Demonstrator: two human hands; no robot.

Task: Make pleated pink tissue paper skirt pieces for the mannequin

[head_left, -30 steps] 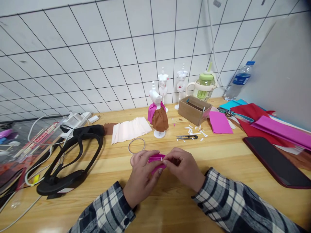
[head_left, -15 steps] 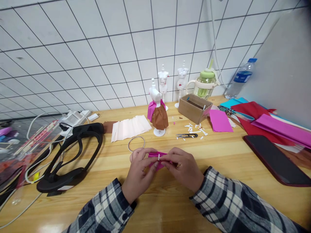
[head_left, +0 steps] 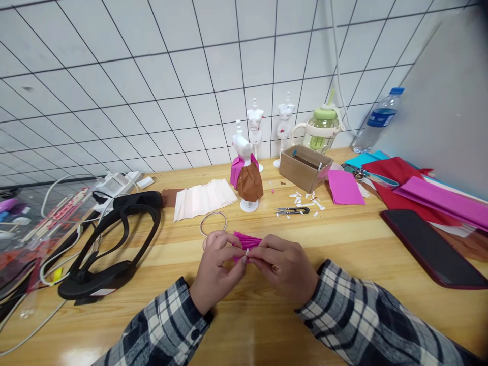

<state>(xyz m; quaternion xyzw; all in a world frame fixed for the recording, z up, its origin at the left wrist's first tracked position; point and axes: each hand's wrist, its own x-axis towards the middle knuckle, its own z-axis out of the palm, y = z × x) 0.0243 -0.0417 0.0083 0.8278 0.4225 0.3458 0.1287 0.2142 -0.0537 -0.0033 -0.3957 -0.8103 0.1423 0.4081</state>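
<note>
Both hands meet over a piece of pleated magenta paper (head_left: 247, 241) at the middle of the table. My left hand (head_left: 218, 265) pinches its left side, and my right hand (head_left: 286, 264) pinches the right side. A small white strip (head_left: 247, 251) shows between the fingertips; most of it is hidden. Just behind my left hand lies a thin metal ring (head_left: 213, 223). Further back stands a small white dress form (head_left: 242, 145) wearing a brown pleated paper skirt (head_left: 250, 183) and a magenta paper piece (head_left: 237, 170).
Black thread snips (head_left: 293, 210) lie among white scraps (head_left: 305, 199), near a cardboard box (head_left: 305, 170). Pale pleated paper (head_left: 205, 200) and a black headset (head_left: 110, 254) are at left. At right are a phone (head_left: 434, 249), magenta paper (head_left: 346, 188) and a bottle (head_left: 379, 119).
The magenta paper has tilted so more of its pleats show behind my fingers. My fingertips have drawn closer together around the white strip.
</note>
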